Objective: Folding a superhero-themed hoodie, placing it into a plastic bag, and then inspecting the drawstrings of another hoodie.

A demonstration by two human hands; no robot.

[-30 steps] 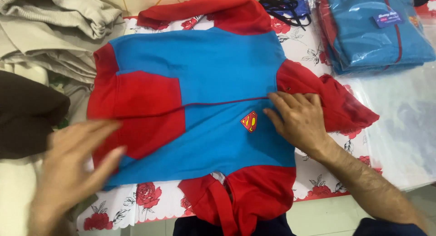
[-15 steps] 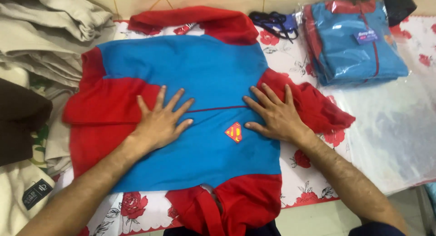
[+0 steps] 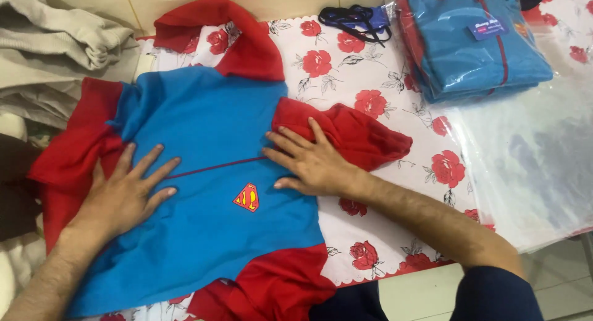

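A blue hooded garment with red sleeves, red hood and a small red-and-yellow chest emblem lies flat, front up, on a rose-patterned tablecloth. My left hand rests palm down on its left side, fingers spread, next to the red left sleeve. My right hand presses flat on the blue front at its right edge, touching the bunched red right sleeve. Neither hand grips anything. The red hood points away from me.
A stack of folded blue garments in a clear plastic bag sits at the back right, with empty clear bags spread beside it. Dark cords lie at the back. Beige and brown clothes pile at the left.
My left hand came down onto the garment and slid left toward the red sleeve. My right hand shifted a little along the right edge. The view moved closer.
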